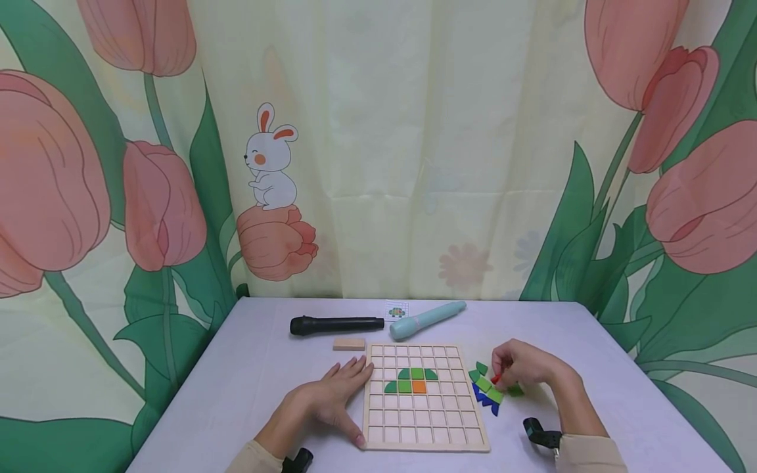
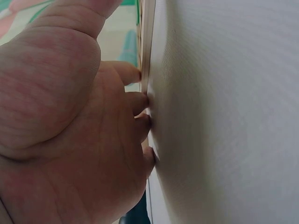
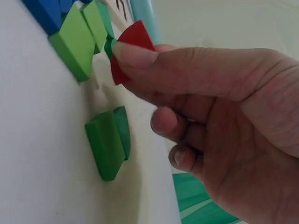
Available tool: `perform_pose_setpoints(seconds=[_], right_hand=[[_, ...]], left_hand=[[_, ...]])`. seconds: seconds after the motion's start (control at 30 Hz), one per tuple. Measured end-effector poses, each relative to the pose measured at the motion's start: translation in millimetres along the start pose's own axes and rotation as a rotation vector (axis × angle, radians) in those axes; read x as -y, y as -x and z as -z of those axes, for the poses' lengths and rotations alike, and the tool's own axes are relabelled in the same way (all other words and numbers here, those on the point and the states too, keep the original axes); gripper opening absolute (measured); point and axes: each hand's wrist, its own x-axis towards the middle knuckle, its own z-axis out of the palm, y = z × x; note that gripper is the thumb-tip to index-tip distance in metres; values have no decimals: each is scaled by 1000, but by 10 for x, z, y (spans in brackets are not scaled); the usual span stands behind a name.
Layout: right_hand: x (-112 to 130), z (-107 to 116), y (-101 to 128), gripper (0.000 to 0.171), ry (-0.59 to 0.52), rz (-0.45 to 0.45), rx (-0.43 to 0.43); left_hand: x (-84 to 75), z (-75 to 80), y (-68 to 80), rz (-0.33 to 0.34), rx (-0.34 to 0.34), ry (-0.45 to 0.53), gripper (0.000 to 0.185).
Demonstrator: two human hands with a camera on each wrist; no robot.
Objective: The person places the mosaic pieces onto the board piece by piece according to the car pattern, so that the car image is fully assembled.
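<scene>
- My right hand (image 1: 523,364) is pinching a red piece (image 3: 131,49) just above the loose pile of pieces (image 1: 487,387), right of the grid board (image 1: 422,437).
- My left hand (image 1: 331,401) lies flat, fingers relaxed, against the board's left edge.

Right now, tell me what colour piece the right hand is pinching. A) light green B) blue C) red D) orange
C: the right hand pinches a red piece between thumb and fingers, just above the loose green pieces on the table, while the left hand rests flat beside the wooden grid board.
</scene>
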Motion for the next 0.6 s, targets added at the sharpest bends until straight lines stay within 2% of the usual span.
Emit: perform_pose_setpoints(seconds=[0.13, 0.33, 0.6], right_hand=[[64, 25, -33, 15, -55, 83, 22], [200, 23, -62, 7, -78, 195, 3], [335, -67, -142, 9, -122, 255, -17]], left_hand=[[-1, -9, -7, 2, 2, 1, 136], [-15, -4, -7, 10, 7, 1, 136], [-3, -3, -12, 14, 11, 13, 137]])
